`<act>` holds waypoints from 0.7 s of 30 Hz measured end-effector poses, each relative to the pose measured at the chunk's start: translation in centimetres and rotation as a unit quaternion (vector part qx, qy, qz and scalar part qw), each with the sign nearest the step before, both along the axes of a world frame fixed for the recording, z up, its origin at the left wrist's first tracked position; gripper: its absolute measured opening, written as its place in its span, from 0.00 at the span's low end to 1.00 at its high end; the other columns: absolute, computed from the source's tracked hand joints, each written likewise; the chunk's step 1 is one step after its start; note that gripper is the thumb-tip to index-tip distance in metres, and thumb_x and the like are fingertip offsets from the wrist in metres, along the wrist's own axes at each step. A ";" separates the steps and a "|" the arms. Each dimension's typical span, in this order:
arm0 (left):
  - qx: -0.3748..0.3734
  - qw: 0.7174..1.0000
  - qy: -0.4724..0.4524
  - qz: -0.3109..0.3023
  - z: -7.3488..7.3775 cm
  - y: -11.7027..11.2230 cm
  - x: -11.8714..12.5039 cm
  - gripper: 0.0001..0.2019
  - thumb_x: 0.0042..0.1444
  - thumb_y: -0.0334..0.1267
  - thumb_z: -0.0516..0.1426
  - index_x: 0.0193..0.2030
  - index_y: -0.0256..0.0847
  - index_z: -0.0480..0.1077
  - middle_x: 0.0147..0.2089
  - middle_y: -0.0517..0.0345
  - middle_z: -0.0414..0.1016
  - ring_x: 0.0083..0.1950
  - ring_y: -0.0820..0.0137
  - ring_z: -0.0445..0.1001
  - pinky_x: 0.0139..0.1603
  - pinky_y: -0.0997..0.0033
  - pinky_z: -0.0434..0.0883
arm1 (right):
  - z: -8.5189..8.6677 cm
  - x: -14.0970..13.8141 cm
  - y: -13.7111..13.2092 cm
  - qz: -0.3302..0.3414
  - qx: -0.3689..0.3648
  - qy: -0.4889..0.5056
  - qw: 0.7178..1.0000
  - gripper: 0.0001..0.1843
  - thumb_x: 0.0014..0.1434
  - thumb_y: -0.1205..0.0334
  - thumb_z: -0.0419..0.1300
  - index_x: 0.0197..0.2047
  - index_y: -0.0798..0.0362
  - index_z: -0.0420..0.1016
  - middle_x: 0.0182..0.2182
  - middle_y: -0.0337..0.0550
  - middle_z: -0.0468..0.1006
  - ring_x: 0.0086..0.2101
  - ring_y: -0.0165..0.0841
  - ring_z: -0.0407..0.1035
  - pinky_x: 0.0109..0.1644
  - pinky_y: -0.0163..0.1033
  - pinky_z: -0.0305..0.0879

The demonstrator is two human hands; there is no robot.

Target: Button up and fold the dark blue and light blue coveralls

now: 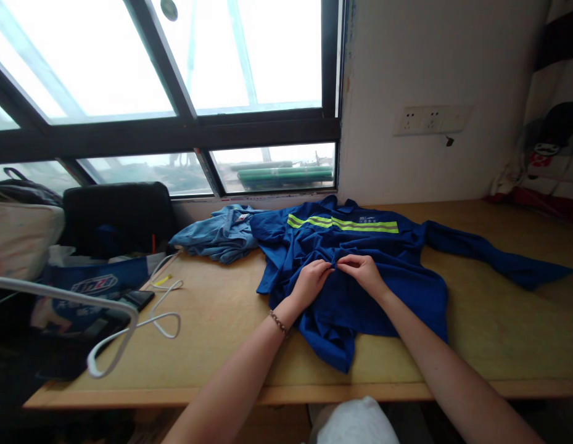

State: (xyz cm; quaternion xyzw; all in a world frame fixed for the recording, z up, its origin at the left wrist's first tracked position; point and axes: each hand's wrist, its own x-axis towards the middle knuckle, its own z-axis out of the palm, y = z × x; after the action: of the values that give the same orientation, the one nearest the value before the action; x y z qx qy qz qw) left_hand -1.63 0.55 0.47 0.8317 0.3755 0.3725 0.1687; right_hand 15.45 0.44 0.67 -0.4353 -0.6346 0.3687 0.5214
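A dark blue work jacket [360, 290] with yellow-green reflective stripes lies spread on the wooden table [221, 320], one sleeve stretched out to the right. My left hand [313, 280] and my right hand [362, 271] meet at the middle of the jacket, fingers pinched on the fabric at its front opening. A beaded bracelet sits on my left wrist.
A lighter blue garment [221, 237] lies crumpled near the window. A white clothes hanger [105, 333], a white cable [166, 296], a phone [138, 300] and a blue bag [96, 287] sit at the left. Black bags stand against the window. A wall socket [429, 120] is above the table.
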 end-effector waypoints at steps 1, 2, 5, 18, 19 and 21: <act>0.003 1.000 0.008 -0.002 0.0 0.0 0.0 0.12 0.58 0.39 0.48 0.38 0.38 0.69 0.35 0.53 0.70 0.37 0.69 0.68 0.39 0.72 0.65 | -0.2 0.0 0.1 0.003 -0.002 -0.007 1.000 0.11 0.45 0.57 0.61 0.30 0.55 0.76 0.28 0.42 0.77 0.31 0.35 0.70 0.38 0.38 0.65; 0.006 1.000 0.016 -0.005 0.0 0.0 0.0 0.11 0.57 0.38 0.48 0.38 0.38 0.69 0.35 0.53 0.69 0.37 0.69 0.68 0.39 0.72 0.65 | -0.3 0.0 0.1 0.007 -0.005 -0.016 1.000 0.11 0.45 0.57 0.61 0.29 0.55 0.76 0.28 0.42 0.77 0.31 0.35 0.70 0.38 0.38 0.65; 0.006 0.999 0.030 -0.023 -0.1 0.2 -0.2 0.10 0.57 0.35 0.48 0.36 0.39 0.70 0.33 0.54 0.69 0.36 0.70 0.67 0.37 0.72 0.64 | -0.7 -0.1 0.2 0.026 -0.006 -0.054 0.998 0.10 0.47 0.57 0.59 0.29 0.56 0.74 0.27 0.42 0.76 0.29 0.33 0.69 0.35 0.37 0.64; -0.067 0.994 -0.041 0.081 0.9 -0.9 0.9 0.15 0.54 0.46 0.50 0.24 0.37 0.63 0.21 0.63 0.62 0.23 0.76 0.60 0.24 0.76 0.55 | 0.1 -1.3 -1.9 -0.118 0.188 -0.320 0.921 0.05 0.51 0.69 0.52 0.25 0.53 0.62 0.23 0.39 0.67 0.27 0.31 0.62 0.31 0.34 0.55; -0.082 0.993 -0.029 0.079 0.6 -0.9 1.0 0.17 0.54 0.47 0.49 0.23 0.37 0.62 0.19 0.64 0.60 0.22 0.77 0.58 0.23 0.76 0.52 | 0.1 -1.4 -2.0 -0.125 0.194 -0.332 0.914 0.05 0.51 0.70 0.51 0.25 0.53 0.61 0.23 0.40 0.67 0.27 0.31 0.62 0.31 0.34 0.54; -0.110 0.991 -0.026 0.069 0.0 -0.6 1.3 0.19 0.54 0.49 0.48 0.20 0.37 0.60 0.18 0.64 0.58 0.22 0.77 0.56 0.22 0.75 0.50 | -0.1 -1.5 -2.1 -0.134 0.199 -0.342 0.908 0.06 0.50 0.71 0.50 0.24 0.52 0.60 0.23 0.40 0.67 0.26 0.31 0.62 0.31 0.34 0.54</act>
State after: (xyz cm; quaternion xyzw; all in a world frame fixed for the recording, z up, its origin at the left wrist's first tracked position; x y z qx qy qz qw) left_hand -0.29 -0.10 0.49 0.7705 0.4657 0.3614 0.2426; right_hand 13.93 -1.68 0.60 -0.5031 -0.7699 -0.0105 0.3925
